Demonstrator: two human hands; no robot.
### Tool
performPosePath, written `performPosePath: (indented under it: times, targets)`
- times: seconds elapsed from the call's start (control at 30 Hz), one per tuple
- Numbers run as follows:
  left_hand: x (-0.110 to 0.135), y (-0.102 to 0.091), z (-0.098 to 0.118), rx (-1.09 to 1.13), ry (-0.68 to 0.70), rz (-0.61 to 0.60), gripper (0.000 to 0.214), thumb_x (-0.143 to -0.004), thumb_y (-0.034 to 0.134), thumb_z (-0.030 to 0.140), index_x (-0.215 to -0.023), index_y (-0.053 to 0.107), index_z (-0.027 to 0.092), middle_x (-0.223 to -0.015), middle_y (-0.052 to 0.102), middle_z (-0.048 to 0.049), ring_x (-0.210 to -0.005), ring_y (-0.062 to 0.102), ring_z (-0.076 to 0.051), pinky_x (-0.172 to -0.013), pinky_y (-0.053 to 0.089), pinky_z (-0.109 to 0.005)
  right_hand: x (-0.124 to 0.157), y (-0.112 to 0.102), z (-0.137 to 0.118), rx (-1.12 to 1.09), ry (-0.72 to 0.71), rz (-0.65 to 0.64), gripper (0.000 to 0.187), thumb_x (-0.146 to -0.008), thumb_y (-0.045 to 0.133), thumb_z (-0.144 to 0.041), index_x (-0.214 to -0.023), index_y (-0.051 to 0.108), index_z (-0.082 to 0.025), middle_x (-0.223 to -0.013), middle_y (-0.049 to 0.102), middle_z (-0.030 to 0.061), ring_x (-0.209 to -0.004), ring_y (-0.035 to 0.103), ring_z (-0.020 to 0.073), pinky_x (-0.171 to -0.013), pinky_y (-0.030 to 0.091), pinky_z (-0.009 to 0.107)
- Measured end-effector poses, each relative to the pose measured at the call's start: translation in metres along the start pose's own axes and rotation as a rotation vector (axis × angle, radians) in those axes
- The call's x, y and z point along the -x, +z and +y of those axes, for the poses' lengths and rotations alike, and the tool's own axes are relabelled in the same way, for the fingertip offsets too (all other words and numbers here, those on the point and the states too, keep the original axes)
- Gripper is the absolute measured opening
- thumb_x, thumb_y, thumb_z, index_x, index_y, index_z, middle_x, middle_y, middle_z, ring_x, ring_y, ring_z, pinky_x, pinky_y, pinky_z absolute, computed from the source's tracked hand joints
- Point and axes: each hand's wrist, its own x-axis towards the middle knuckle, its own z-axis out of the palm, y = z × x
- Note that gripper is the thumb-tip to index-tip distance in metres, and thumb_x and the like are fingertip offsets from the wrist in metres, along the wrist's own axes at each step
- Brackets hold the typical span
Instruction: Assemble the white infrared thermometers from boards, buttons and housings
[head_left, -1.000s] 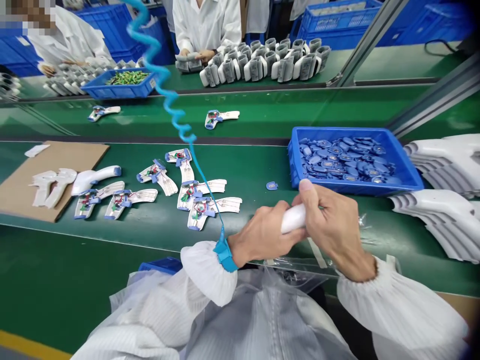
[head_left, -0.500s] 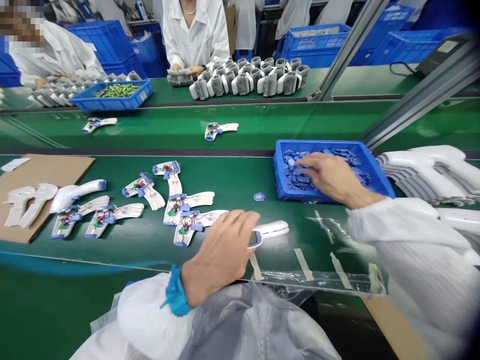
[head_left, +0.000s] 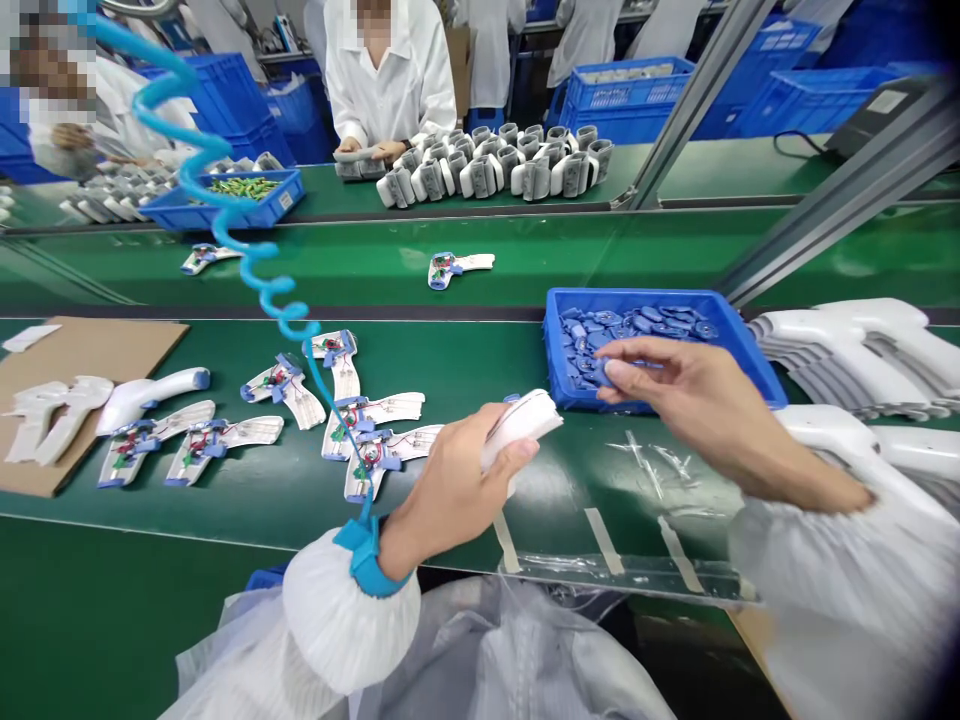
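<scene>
My left hand [head_left: 459, 482] is closed around a white gun-shaped thermometer housing [head_left: 528, 424], tilted up above the green bench; my palm and fingers cover much of it. A blue strap [head_left: 367, 560] circles that wrist. My right hand [head_left: 697, 415] pinches a small blue plastic part [head_left: 601, 371] between thumb and fingers, over the near side of a blue bin [head_left: 739, 335]. Many similar blue parts [head_left: 645, 322] lie in the bin. Behind the housing, another blue piece [head_left: 512, 398] on the bench is mostly hidden.
Several opened housings with wiring [head_left: 375, 410] lie to the left, near a cardboard sheet [head_left: 142, 345]. A coiled blue cord [head_left: 262, 270] hangs across the left side. White shells [head_left: 862, 330] are stacked right of the bin. Across the conveyor [head_left: 337, 270], co-workers handle grey-and-white parts.
My left hand has lifted and tilted the housing off the bench. My right hand has drawn back toward the bin's near side with a blue part. The coiled cord has come into view.
</scene>
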Motion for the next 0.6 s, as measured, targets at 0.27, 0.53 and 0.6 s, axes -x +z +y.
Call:
performPosePath:
  times: [0.27,0.53,0.6]
  targets:
    - [-0.008,0.013,0.002,0.136,0.09,-0.02,0.033,-0.105,0.056,0.042,-0.129,0.062,0.02,-0.114,0.072,-0.0045,-0.098,0.065,-0.022,-0.088,0.047,-0.033,0.052,0.029,-0.025,-0.139,-0.186,-0.022,0.031,-0.096,0.065,-0.042,-0.119,0.078,-0.026,-0.119,0.078,0.0017,-0.102,0.076,0.0226,-0.093,0.063,0.036]
    - [0.0,0.02,0.001,0.008,0.235,0.003,0.037,-0.109,0.046,0.045,-0.131,0.061,0.019,-0.121,0.073,-0.0078,-0.104,0.068,-0.024,-0.094,0.048,-0.038,0.065,0.036,-0.017,0.166,-0.502,0.026,0.04,-0.104,0.049,-0.03,-0.14,0.066,-0.028,-0.125,0.075,0.0035,-0.102,0.076,0.0241,-0.087,0.064,0.039]
    - [0.002,0.024,0.001,-0.014,0.232,0.019,0.036,-0.109,0.045,0.045,-0.13,0.061,0.02,-0.12,0.074,-0.0076,-0.104,0.068,-0.024,-0.092,0.049,-0.038,0.07,0.036,-0.018,0.213,-0.464,-0.02,0.042,-0.104,0.047,-0.033,-0.143,0.063,-0.031,-0.122,0.076,0.0039,-0.099,0.076,0.0252,-0.081,0.064,0.04]
